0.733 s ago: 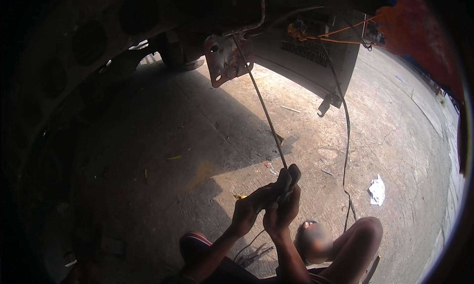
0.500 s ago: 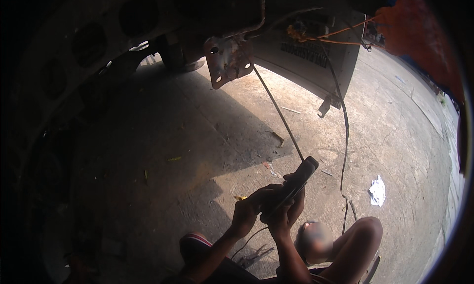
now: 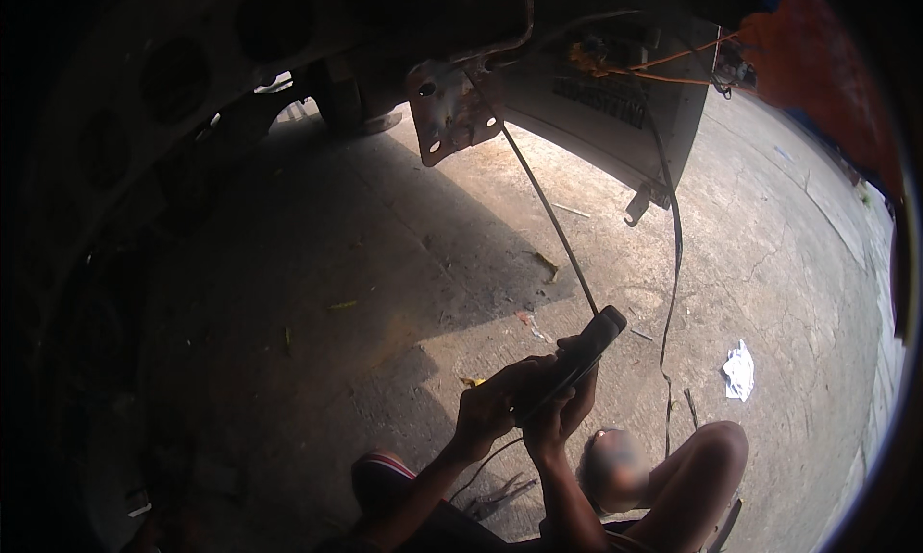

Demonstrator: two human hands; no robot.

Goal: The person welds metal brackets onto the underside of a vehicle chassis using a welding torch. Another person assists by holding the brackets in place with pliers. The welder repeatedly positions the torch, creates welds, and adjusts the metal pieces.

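A dark, oblong, phone-like object [image 3: 594,343] is held up at a slant in front of me. My left hand [image 3: 495,397] closes on its near left side, and my right hand [image 3: 562,411] grips it from below and the right. Shadow hides its face, so its exact kind cannot be told. A thin dark cable or rod [image 3: 553,216] runs from a rusty metal bracket [image 3: 452,115] down to its upper end; whether they join is unclear. Another thin cord [image 3: 484,465] curves below my hands. A dark tool with long handles, like pliers [image 3: 500,497], lies on the ground.
A dark vehicle underside hangs overhead, with a grey panel [image 3: 606,135] and orange cords [image 3: 673,72]. A black cable [image 3: 677,255] dangles to the concrete floor [image 3: 769,293]. White crumpled paper [image 3: 738,372] lies right, near my bent knee [image 3: 716,452] and a blurred rounded shape [image 3: 613,468].
The view has shifted slightly, so the bracket and panel appear a little farther right and higher. Both hands keep their hold on the dark object, almost unmoved.
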